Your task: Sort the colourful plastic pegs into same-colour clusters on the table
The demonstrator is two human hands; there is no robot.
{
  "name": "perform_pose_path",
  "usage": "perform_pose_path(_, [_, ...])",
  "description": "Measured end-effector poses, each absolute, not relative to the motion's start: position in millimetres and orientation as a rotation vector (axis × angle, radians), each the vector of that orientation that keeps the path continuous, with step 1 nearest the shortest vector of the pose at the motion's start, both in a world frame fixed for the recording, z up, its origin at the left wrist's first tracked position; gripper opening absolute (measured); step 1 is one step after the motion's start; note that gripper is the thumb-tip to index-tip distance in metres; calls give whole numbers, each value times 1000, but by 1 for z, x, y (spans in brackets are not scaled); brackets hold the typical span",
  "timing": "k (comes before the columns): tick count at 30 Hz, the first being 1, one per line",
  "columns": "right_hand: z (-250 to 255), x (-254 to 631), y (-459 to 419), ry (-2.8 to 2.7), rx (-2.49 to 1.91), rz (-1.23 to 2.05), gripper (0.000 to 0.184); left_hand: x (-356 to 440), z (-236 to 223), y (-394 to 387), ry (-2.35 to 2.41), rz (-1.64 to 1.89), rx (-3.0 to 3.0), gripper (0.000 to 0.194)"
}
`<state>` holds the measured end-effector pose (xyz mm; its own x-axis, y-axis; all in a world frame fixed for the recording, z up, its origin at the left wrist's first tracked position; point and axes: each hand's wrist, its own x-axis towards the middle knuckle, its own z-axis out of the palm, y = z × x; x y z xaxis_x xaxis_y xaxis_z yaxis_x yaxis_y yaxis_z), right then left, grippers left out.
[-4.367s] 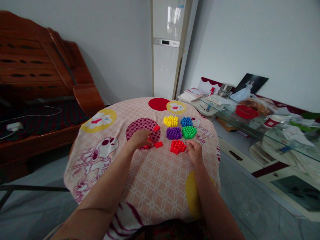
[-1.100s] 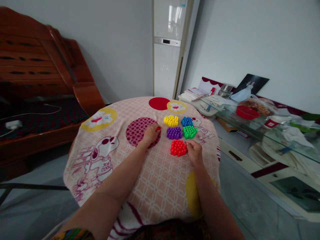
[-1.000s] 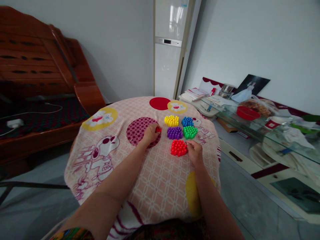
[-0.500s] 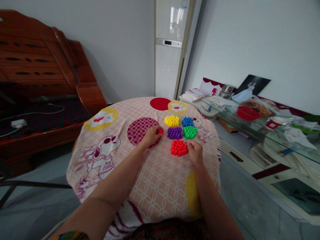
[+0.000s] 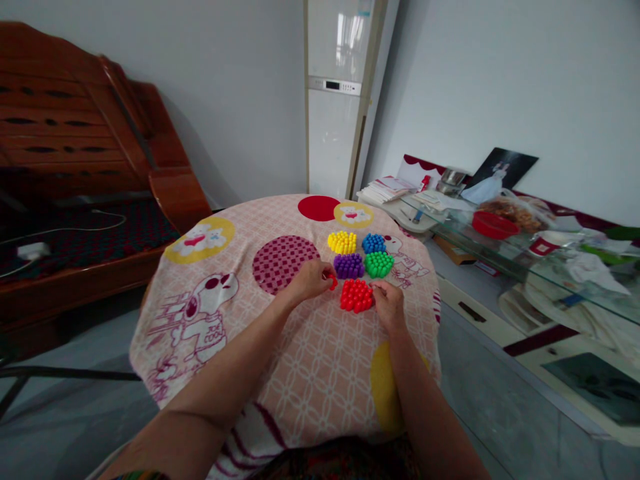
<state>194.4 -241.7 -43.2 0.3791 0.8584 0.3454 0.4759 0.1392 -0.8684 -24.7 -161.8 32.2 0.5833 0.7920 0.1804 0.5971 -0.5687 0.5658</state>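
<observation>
On the round, cloth-covered table (image 5: 310,373), the left hand (image 5: 313,279) pinches small red plastic pieces (image 5: 331,280) just left of the knobbly red cluster (image 5: 357,295). The right hand (image 5: 387,300) touches that cluster's right side, fingertips nearly together (whether they grip anything, I cannot tell). Purple (image 5: 349,266), green (image 5: 379,265), yellow (image 5: 342,242) and blue clusters (image 5: 373,243) stand beyond it, toward the table's far right edge, near the cluttered glass shelf (image 5: 505,250).
</observation>
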Motion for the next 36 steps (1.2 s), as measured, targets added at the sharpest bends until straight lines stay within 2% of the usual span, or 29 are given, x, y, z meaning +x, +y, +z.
perform_pose_path(11, [-43,194,-241,-1267,-1510,401,28,-17,26,-167,1015,434,2284,38])
perform_pose_path(20, [-43,195,-241,-1278,-1503,407,29,-19,22,-166,967,371,2267,41])
perform_pose_path(28, [-44,196,-241,-1284,-1495,408,28,-47,11,-138,1342,572,2213,18])
perform_pose_path(32, [-42,194,-242,-1287,-1487,432,30,-46,-3,-135,1408,639,2174,17])
perform_pose_path(36, [-41,189,-246,-1296,-1504,418,30,-37,-5,-142,1371,863,2234,20])
